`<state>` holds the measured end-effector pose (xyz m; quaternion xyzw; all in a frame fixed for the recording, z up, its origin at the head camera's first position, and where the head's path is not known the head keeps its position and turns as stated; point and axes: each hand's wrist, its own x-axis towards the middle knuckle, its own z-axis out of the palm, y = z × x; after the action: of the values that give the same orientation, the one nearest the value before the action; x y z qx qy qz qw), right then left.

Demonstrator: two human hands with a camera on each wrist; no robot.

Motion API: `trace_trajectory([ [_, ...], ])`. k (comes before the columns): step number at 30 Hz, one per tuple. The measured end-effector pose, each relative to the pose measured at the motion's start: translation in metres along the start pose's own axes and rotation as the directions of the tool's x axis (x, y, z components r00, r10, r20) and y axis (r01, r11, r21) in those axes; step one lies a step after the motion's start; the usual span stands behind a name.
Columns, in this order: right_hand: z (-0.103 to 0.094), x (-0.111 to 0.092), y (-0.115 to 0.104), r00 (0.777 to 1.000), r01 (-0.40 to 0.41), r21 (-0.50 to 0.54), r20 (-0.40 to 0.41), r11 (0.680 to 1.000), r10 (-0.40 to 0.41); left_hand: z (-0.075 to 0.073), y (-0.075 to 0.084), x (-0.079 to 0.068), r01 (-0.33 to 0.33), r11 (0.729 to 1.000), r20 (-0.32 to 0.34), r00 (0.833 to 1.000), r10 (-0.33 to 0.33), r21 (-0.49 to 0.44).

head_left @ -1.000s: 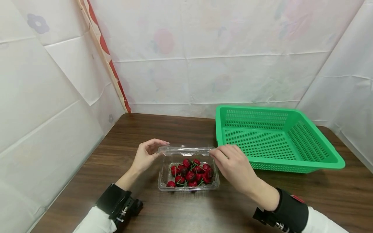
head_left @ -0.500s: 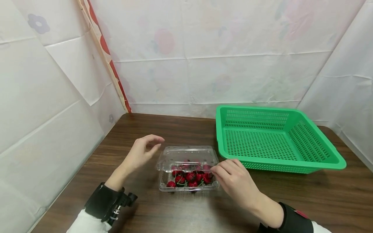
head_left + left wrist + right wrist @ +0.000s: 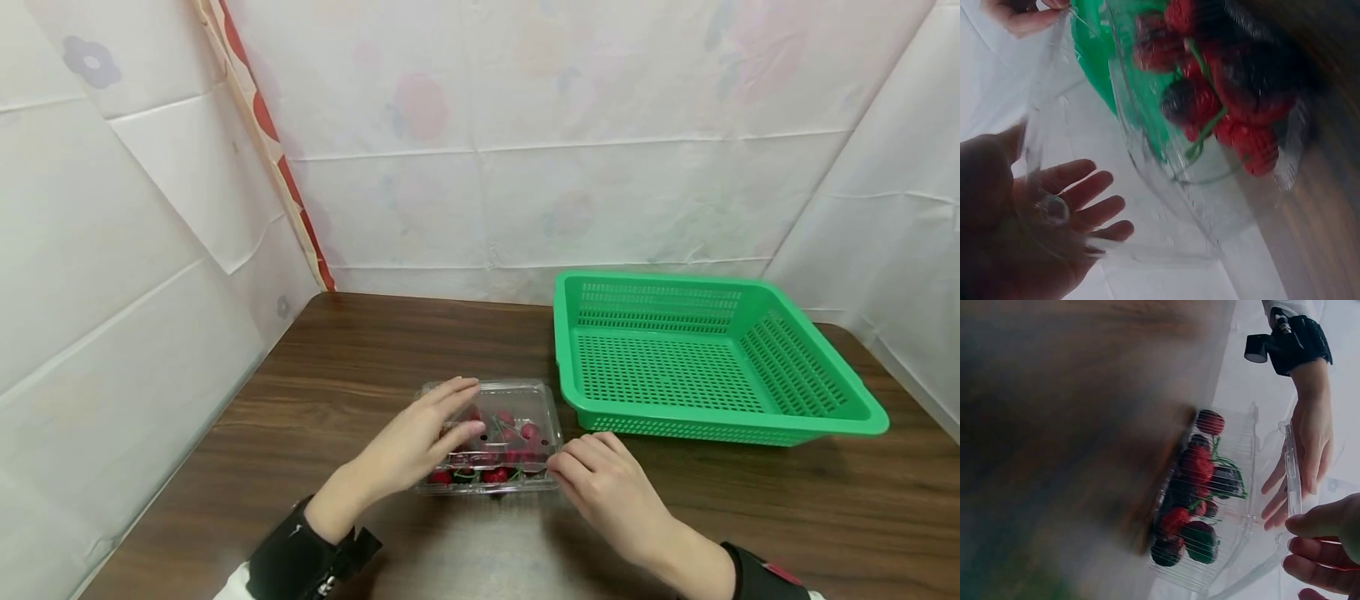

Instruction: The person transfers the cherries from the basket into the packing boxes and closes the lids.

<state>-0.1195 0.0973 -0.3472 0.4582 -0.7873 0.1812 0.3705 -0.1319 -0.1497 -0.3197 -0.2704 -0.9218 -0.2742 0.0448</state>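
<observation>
A clear plastic clamshell box (image 3: 491, 490) of dark red cherries (image 3: 1196, 464) with green stems sits on the table. Its hinged lid (image 3: 525, 400) leans low over the fruit, its front edge still raised above the tray. At the lid's front right corner, the thumb and fingertips of my right hand (image 3: 611, 492) pinch the rim, as the right wrist view also shows. My left hand (image 3: 405, 446) is over the left side of the lid with its fingers extended. Seen from the left wrist, those fingers (image 3: 1094, 212) show through the clear plastic, spread and holding nothing.
A green perforated plastic basket (image 3: 720, 421) stands behind and to the right of the box, near my right hand. The brown wooden table (image 3: 360, 333) is bounded at the back and sides by white sheeting (image 3: 600, 167).
The lid has swung from upright down toward the tray, with my right hand following its corner forward and down. My left hand drew away to the left, then came in over the lid.
</observation>
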Motion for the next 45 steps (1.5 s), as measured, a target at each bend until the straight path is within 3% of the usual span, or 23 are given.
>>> trace_trajectory([
  [6, 0.003, -0.006, -0.001, 0.999, 0.000, -0.005, 0.043, 1.000, 0.001, 0.009, 0.002, -0.004, -0.019, 0.998, 0.084, 0.996, 0.014, 0.059],
  [19, 0.005, -0.014, 0.003, 0.995, 0.036, 0.008, 0.090, 0.999, -0.036, 0.019, -0.001, -0.008, -0.069, 0.992, 0.101, 0.993, 0.058, 0.109],
  [23, 0.002, -0.017, 0.004, 0.993, -0.059, 0.102, 0.110, 0.993, 0.048, 0.020, -0.001, -0.009, -0.059, 0.994, 0.112, 0.993, 0.048, 0.096],
  [26, -0.001, -0.019, 0.007, 0.967, -0.234, 0.235, 0.161, 0.943, 0.200, 0.020, -0.002, -0.009, -0.052, 0.995, 0.118, 0.992, 0.042, 0.085],
  [28, -0.003, -0.018, 0.010, 0.911, -0.398, 0.323, 0.247, 0.858, 0.330, 0.021, -0.002, -0.009, -0.049, 0.996, 0.117, 0.992, 0.039, 0.080],
  [29, -0.003, -0.018, 0.012, 0.868, -0.487, 0.368, 0.304, 0.792, 0.392, 0.021, -0.002, -0.009, -0.048, 0.996, 0.117, 0.992, 0.039, 0.078],
  [31, -0.005, -0.018, 0.015, 0.753, -0.655, 0.434, 0.444, 0.619, 0.485, 0.020, -0.002, -0.009, -0.046, 0.996, 0.117, 0.992, 0.037, 0.074],
  [34, -0.004, -0.017, 0.021, 0.588, -0.807, 0.490, 0.624, 0.328, 0.515, 0.020, -0.003, -0.009, -0.044, 0.997, 0.118, 0.992, 0.036, 0.065],
  [36, -0.003, -0.017, 0.023, 0.512, -0.849, 0.505, 0.710, 0.157, 0.483, 0.021, -0.003, -0.009, -0.043, 0.997, 0.120, 0.992, 0.035, 0.061],
  [38, -0.001, -0.018, 0.025, 0.465, -0.861, 0.507, 0.765, 0.029, 0.446, 0.021, -0.003, -0.009, -0.042, 0.997, 0.120, 0.992, 0.034, 0.058],
  [40, 0.001, -0.019, 0.026, 0.434, -0.862, 0.503, 0.799, -0.066, 0.416, 0.021, -0.003, -0.009, -0.040, 0.998, 0.120, 0.992, 0.033, 0.056],
  [42, 0.003, -0.020, 0.025, 0.418, -0.853, 0.503, 0.819, -0.141, 0.393, 0.021, -0.003, -0.009, -0.038, 0.998, 0.120, 0.992, 0.032, 0.054],
  [45, 0.007, -0.022, 0.024, 0.413, -0.834, 0.508, 0.833, -0.215, 0.367, 0.021, -0.003, -0.009, -0.035, 0.998, 0.121, 0.992, 0.029, 0.052],
])
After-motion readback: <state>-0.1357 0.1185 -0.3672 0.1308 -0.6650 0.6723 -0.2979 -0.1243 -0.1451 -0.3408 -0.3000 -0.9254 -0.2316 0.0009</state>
